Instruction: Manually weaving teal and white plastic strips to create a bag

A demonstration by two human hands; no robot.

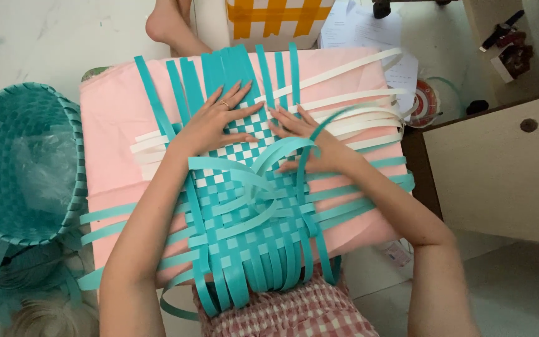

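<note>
Off to the left of the pink board (110, 134) sits a finished teal woven basket (23, 162) with a clear plastic bag crumpled inside it, and more loose teal strips piled on the floor below it. Up top there's someone's bare foot (169, 28) on the white floor, just beside a box crossed with orange tape (274, 19), then some printed papers (369, 28). On the right there's a roll of tape (424, 103) next to a wooden cabinet (500, 168) with a round knob, and some small dark bits on the shelf above it.

What gets in the way: a few teal strips curl up in loops (263, 171) right over the middle of the work, crossing in front of the right wrist and hiding part of the weave under them.

The woven mat (244, 206) lies flat on the pink board, which rests over the person's lap. Its near part is teal on teal, a tight checker pattern, and the far part is teal crossed with white strips (357, 103), so the checks show up much clearer there. Unwoven ends stick out on every side: teal ones fan away at the top and hang off the near edge, white ones trail out left and right.

Both hands are pressed flat on the white-and-teal section, fingers spread, gripping nothing. The left hand (216, 118), with a ring, is just beside the right hand (310, 140), a small gap between them.
</note>
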